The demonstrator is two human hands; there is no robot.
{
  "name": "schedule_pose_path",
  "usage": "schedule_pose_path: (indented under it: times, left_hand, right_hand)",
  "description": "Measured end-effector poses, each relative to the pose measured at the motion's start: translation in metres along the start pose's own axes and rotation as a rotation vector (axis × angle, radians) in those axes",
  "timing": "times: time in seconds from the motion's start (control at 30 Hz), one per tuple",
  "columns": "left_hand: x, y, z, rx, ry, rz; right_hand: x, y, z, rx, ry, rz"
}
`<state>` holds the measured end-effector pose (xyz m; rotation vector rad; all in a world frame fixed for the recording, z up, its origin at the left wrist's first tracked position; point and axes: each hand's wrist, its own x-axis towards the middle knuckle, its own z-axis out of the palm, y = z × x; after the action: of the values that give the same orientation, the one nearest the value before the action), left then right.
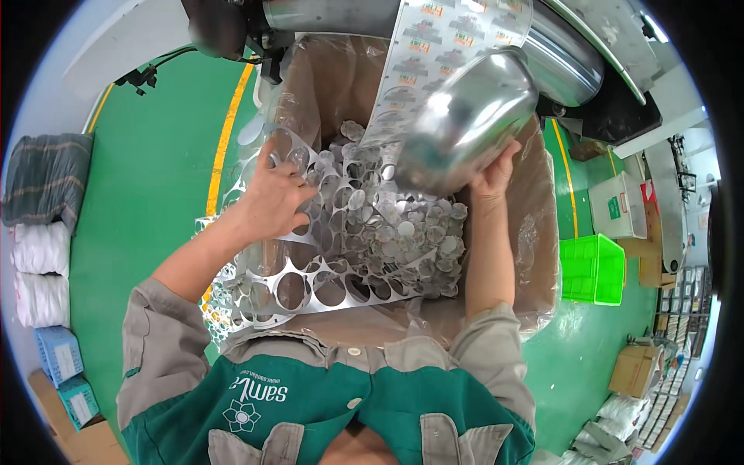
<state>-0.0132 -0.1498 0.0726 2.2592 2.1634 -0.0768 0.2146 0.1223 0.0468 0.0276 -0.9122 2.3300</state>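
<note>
My right hand [496, 177] grips the rim of a shiny metal basin [474, 124], which is tilted on its side over a large box [535, 225] lined with clear plastic. Inside the box lies a heap of small round foil lids [407, 232]. A silver foil strip punched with round holes [341, 288] runs across the heap and over the box's left side. On that strip, at the upper left, rests my left hand [275, 198], fingers spread and index finger stretched out. The basin hides part of the heap and of the printed foil behind it.
Printed foil web [418, 66] hangs from a metal roller [570, 62] at the far side. More punched foil [221, 310] spills out left of the box. A bright green crate [593, 270] stands on the green floor at right; folded dark bedding [48, 182] lies far left.
</note>
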Motion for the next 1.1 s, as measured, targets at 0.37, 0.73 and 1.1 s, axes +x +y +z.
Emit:
schedule_pose_path:
  times: [0.37, 0.73, 1.1]
  left_hand:
    - [0.017, 0.0, 0.011, 0.164, -0.009, 0.041]
    - [-0.004, -0.003, -0.05, -0.439, 0.174, -0.153]
    - [-0.072, -0.059, -0.087, -0.879, 0.654, -0.369]
  right_hand:
    - [-0.079, 0.108, -0.19, -1.883, -0.075, 1.054]
    - [0.0, -0.001, 0.039, -0.362, -0.153, 0.254]
    - [-0.094, 0.101, -0.148, -2.157, -0.109, 1.114]
